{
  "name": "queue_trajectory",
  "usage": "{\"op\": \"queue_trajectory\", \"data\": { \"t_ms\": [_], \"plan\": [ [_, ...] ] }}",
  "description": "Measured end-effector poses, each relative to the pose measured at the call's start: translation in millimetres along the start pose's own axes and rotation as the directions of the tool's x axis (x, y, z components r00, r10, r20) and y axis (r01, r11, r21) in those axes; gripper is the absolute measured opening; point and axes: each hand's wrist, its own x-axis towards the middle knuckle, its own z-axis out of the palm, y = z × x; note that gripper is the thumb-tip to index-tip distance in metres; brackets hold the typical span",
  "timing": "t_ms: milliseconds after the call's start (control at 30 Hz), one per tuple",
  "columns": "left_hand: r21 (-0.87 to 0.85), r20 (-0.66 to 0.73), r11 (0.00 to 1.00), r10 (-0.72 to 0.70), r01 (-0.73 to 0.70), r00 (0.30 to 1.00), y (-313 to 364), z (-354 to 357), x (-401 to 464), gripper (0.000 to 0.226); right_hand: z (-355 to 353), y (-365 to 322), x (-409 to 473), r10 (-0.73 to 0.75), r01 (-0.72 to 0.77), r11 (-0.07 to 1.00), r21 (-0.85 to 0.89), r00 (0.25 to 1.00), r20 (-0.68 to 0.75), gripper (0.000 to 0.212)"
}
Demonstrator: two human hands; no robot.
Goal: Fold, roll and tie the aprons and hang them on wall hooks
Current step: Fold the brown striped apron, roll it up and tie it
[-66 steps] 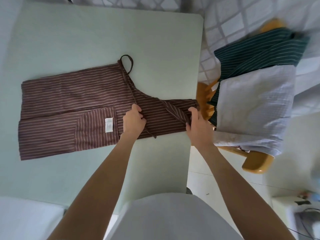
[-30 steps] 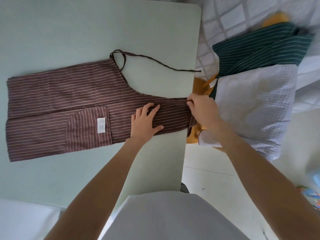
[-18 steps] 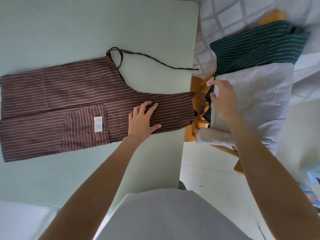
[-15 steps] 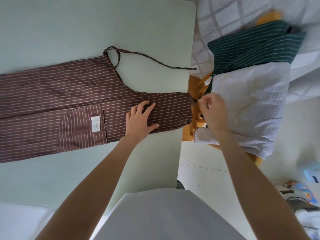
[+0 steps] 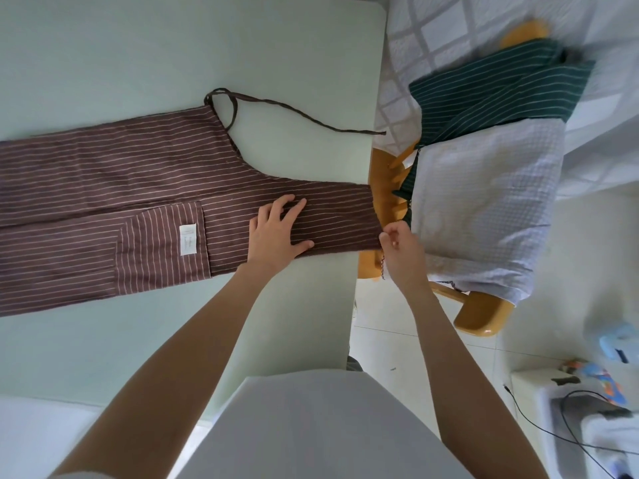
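The left hand (image 5: pixel 276 233) lies with fingers spread on the brown apron (image 5: pixel 138 188), pinning its fold; the right hand (image 5: pixel 401 247), fingers pinched together, seemingly tugs its bib edge.

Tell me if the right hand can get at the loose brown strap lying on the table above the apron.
Probably yes. The strap lies alone on bare table, its end at the right edge, with nothing over it. The right hand is at the brown apron corner just below, pinching something, so it would have to let go first.
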Motion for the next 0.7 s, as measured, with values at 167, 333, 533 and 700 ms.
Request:
{"op": "queue_trajectory", "data": {
  "t_ms": [167, 333, 533, 700],
  "plan": [
    [-0.239, -0.096, 0.958, 0.141, -0.16, 0.985, -15, -3, -21, 0.06, -6, 11, -10, -0.424, 0.285, 0.82, -0.497, 0.885, -0.191, 0.019],
    [-0.234, -0.354, 0.965, 0.025, -0.115, 0.935, -82, -8, -85, 0.048, 34, -44, -40, -0.741, 0.71, 0.604, -0.363, 0.667, 0.072, 0.023],
    [-0.128, -0.209, 0.963, -0.26, 0.237, 0.943, -188, -8, -156, 0.059, 122, -102, -64, -0.746, 0.872, 0.381, -0.306, 0.486, 0.455, 0.04],
    [-0.069, -0.204, 0.958, -0.287, 0.279, 0.936, -238, -23, -176, 0.05, 155, -118, -62, -0.704, 0.849, 0.319, -0.421, 0.509, 0.495, 0.031]
  ]
}}
